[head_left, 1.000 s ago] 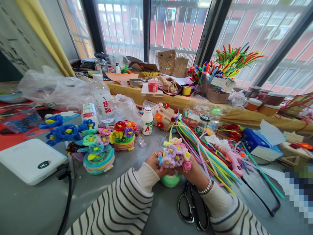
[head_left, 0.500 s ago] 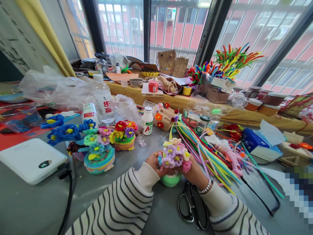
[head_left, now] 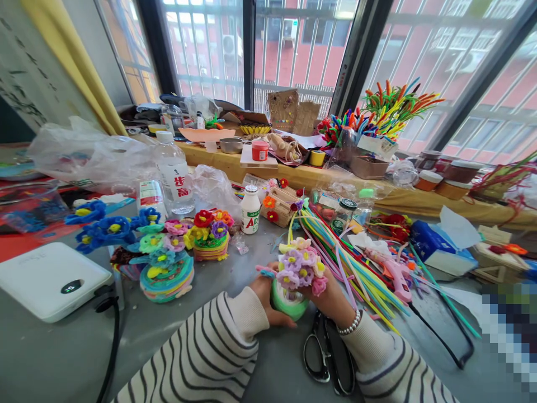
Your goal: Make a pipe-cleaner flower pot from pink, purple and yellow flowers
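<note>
A bunch of fuzzy pipe-cleaner flowers (head_left: 298, 262) in purple, pink and cream stands over a small round pot wrapped in light green (head_left: 289, 305). My left hand (head_left: 265, 296) curls round the pot's left side, its thumb along the lower front. From the right, my right hand (head_left: 333, 294) closes on the flowers near their base; most of its fingertips are hidden behind the petals. A blue-and-pink piece (head_left: 265, 271) sticks out above my left hand. Black-handled scissors (head_left: 329, 355) lie on the table just below my right wrist.
Finished flower pots (head_left: 166, 277) and a white power bank (head_left: 54, 282) stand to the left. A small white bottle (head_left: 250, 210) is behind the flowers. Loose pipe cleaners (head_left: 352, 268), a pink glue gun (head_left: 398, 282) with its cord and a tissue pack (head_left: 440, 246) lie right.
My left hand has moved from the flowers down onto the green pot, its thumb now in front. The blue-and-pink piece shows further left. My right hand stays at the flowers.
</note>
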